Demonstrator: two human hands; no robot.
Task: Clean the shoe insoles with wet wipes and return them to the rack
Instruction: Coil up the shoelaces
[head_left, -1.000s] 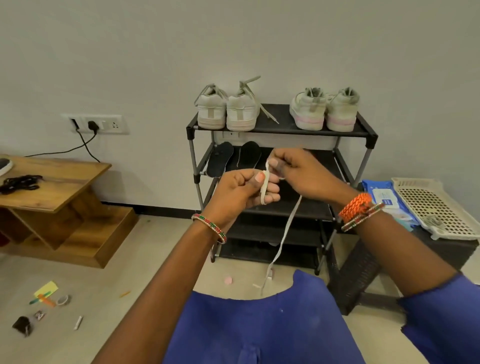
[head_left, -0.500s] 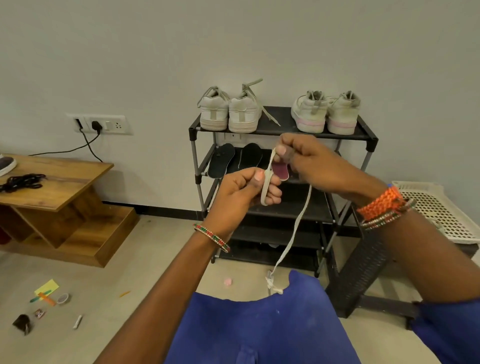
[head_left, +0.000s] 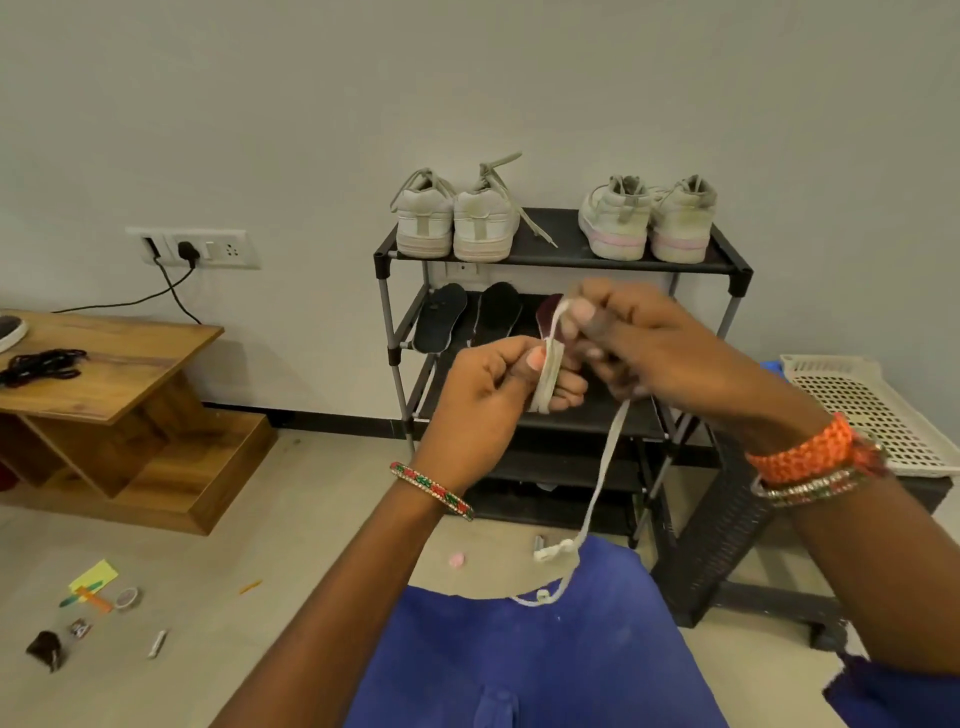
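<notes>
Right hand (head_left: 639, 343) has been raised from beside the left hand (head_left: 498, 384) to slightly above it, fingertips now level with the rack's (head_left: 563, 262) second shelf. Shoelace (head_left: 605, 457) is now wound in more turns round the left fingers (head_left: 563, 387); the coil there looks thicker. Hanging length has been shortened: the free end, earlier dangling near the floor, is now drawn up and lies on the blue garment (head_left: 519, 649) at the lap. A dark red insole (head_left: 548, 312) is now partly uncovered behind the right hand. The blue wipes pack (head_left: 774, 366) beside the white basket (head_left: 872, 415) is now almost fully hidden by the right forearm.
</notes>
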